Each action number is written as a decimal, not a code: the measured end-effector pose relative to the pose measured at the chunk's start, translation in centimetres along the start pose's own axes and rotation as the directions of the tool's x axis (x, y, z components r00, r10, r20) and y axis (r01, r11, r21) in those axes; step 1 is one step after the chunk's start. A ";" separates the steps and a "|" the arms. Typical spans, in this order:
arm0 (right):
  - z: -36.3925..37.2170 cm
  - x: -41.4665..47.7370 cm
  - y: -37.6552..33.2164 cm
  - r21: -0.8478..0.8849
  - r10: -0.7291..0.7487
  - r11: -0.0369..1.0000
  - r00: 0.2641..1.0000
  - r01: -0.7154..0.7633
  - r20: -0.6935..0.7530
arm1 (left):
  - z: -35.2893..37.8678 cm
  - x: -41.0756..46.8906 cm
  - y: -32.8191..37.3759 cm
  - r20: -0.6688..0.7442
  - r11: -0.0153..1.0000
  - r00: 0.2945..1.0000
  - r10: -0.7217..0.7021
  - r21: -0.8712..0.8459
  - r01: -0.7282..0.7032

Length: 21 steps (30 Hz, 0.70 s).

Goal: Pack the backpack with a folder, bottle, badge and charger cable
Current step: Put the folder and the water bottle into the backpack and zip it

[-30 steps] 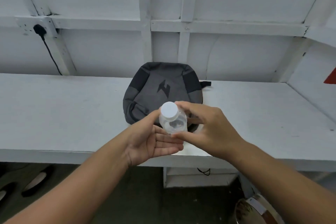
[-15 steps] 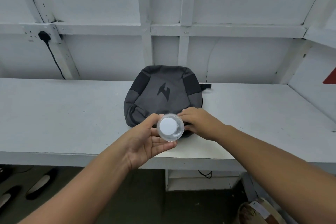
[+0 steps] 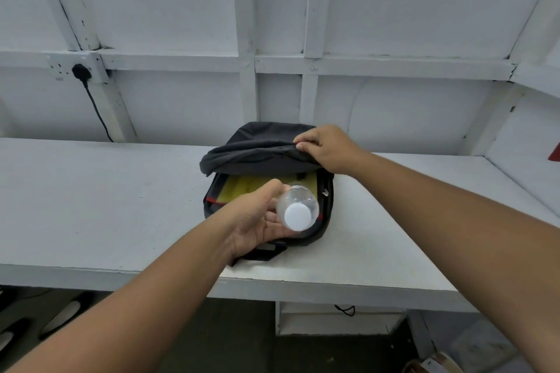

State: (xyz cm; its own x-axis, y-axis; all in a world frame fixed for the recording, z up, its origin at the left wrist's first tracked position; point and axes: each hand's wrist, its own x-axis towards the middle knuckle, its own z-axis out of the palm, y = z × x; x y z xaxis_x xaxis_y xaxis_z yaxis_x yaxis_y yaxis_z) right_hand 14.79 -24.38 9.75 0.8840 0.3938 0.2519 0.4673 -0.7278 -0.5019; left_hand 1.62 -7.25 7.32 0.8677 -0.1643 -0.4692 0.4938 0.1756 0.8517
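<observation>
Over open backpack, left hand holding bottle, right hand lifting flap (pinched).

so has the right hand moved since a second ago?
Yes. The right hand went from the near end of the backpack to its far end, toward the back wall, and now holds the flap lifted.

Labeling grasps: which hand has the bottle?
The left hand, gripping the clear white-capped bottle over the open backpack; the right hand instead pinches the flap, holding it up.
</observation>
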 end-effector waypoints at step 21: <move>-1.8 0.2 -1.6 0.034 -0.055 0.998 0.998 0.054 0.013 | 5.3 19.2 -0.7 -0.038 0.351 0.885 0.463 0.925 -0.144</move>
State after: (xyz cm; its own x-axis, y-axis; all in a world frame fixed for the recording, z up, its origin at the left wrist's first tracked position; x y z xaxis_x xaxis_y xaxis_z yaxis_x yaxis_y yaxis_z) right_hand 14.24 -24.11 12.12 0.8568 0.4406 0.2679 0.5139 -0.6858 -0.5154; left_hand 17.61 -15.68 -1.09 0.9992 -0.0274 -0.0297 -0.0049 -0.8125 0.5830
